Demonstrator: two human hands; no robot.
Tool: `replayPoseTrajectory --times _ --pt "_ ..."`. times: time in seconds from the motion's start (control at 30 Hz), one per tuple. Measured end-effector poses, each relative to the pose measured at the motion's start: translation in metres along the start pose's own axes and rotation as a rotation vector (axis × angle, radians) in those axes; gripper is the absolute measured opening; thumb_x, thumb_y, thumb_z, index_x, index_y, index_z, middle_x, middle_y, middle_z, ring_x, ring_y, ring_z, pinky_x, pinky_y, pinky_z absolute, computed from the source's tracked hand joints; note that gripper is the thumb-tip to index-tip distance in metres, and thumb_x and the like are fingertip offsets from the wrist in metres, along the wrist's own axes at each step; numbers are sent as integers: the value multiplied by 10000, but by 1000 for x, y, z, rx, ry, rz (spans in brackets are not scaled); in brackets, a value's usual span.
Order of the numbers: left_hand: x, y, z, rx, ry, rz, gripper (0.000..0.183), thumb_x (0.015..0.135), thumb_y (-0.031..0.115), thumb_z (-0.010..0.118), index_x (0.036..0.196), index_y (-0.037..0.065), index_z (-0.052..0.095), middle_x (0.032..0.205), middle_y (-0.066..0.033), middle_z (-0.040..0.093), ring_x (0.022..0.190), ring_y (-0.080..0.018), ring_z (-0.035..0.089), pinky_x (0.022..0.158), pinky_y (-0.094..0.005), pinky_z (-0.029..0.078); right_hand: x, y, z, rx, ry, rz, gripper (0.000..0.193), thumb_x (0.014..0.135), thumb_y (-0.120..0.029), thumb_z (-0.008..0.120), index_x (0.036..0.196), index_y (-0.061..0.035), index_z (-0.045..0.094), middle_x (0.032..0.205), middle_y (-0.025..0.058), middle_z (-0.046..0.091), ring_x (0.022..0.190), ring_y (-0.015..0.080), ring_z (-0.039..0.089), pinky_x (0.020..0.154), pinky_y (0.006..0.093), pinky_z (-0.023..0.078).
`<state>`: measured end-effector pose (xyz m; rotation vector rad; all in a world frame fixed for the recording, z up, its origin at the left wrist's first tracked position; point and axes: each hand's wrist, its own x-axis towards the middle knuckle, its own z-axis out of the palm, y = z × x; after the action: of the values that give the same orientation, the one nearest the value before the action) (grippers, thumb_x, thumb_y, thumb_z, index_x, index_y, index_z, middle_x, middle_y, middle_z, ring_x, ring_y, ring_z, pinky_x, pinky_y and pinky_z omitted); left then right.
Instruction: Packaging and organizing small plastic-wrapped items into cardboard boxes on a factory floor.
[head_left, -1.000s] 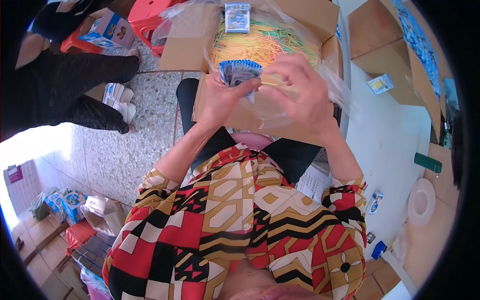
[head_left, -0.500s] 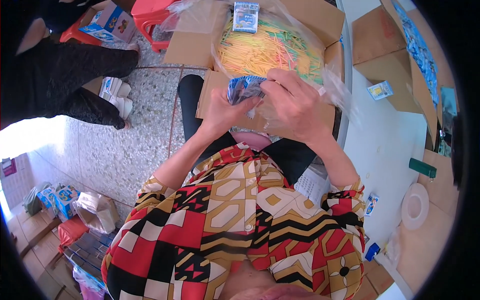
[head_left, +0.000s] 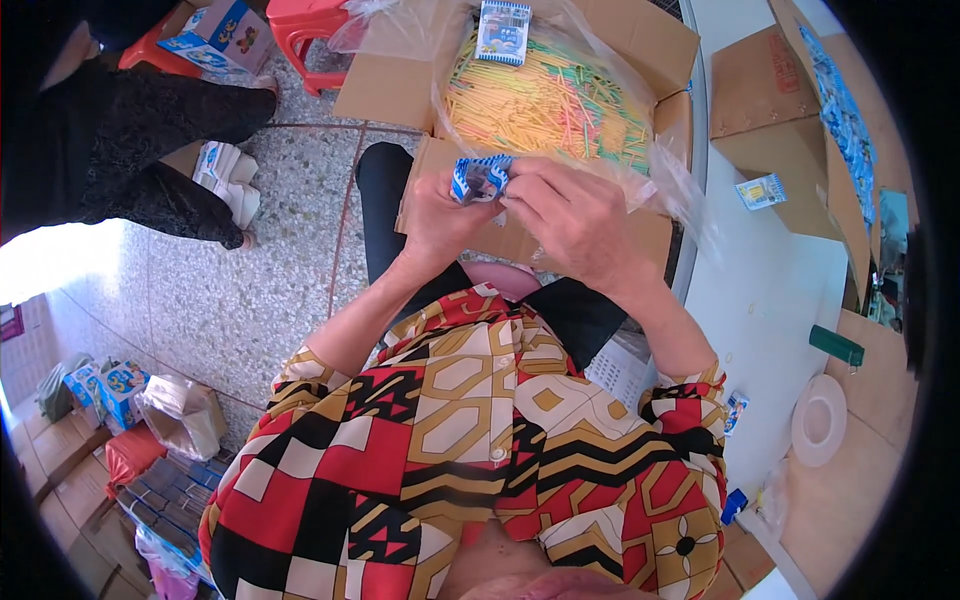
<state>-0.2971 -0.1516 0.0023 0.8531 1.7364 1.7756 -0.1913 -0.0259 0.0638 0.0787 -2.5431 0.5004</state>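
Between my hands is a small blue-and-white plastic packet (head_left: 478,180), its striped edge turned up and a dark, shiny inside or back showing. My left hand (head_left: 440,218) grips it from the left, thumb laid along its lower edge. At its right edge the bent fingers of my right hand (head_left: 572,218) are closed; the fingertips are partly hidden. Just beyond my hands stands an open cardboard box lined with clear plastic, full of thin yellow, green and pink sticks (head_left: 520,105). Another blue-and-white packet (head_left: 503,32) lies on top of the sticks at the far side.
On the right, a white tabletop (head_left: 760,300) bears a loose packet (head_left: 761,191), a cardboard box (head_left: 765,90), a green object (head_left: 836,345) and a white ring (head_left: 820,420). Red stools (head_left: 300,45) and a person in dark clothes (head_left: 150,150) are at the left.
My right hand has shifted slightly left and its fingers have come lower along the packet's edge. The packet's top looks more spread apart. The whole view has shifted slightly.
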Motion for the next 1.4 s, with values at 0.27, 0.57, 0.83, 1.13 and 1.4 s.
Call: replayPoseTrajectory --times 0.27,0.57,0.83,1.13,1.4 --pt "0 6 -1 19 70 30 142 699 73 741 786 14 645 685 -3 653 643 -4 545 565 -206 468 3 2 -4 159 -66 69 148 715 -46 658 831 -47 566 799 70 615 650 232 609 565 304 479" --pt "-2 -6 -7 -46 119 27 112 710 48 719 794 9 654 688 12 649 643 0 542 564 -199 464 22 -5 -3 90 -148 25 143 736 -25 624 857 -56 553 764 93 586 667 251 601 560 320 476" --pt "5 -2 -15 -3 162 87 106 726 26 703 819 0 660 722 25 648 677 -4 541 599 -192 466 31 -5 0 245 -202 104 166 744 -25 620 890 -71 557 833 95 604 710 276 608 583 331 490" --pt "5 14 -21 -112 56 -18 169 749 53 703 903 4 651 795 24 651 720 -10 543 651 -188 463 38 0 1 98 -120 -5 208 741 -35 630 916 -67 522 807 106 597 712 280 614 583 349 495" --pt "0 6 -22 -127 101 -2 154 747 39 695 892 8 657 787 26 650 715 -11 551 636 -186 460 41 -4 6 169 -106 -55 150 723 -25 652 843 -29 561 760 111 576 673 264 584 594 320 483"
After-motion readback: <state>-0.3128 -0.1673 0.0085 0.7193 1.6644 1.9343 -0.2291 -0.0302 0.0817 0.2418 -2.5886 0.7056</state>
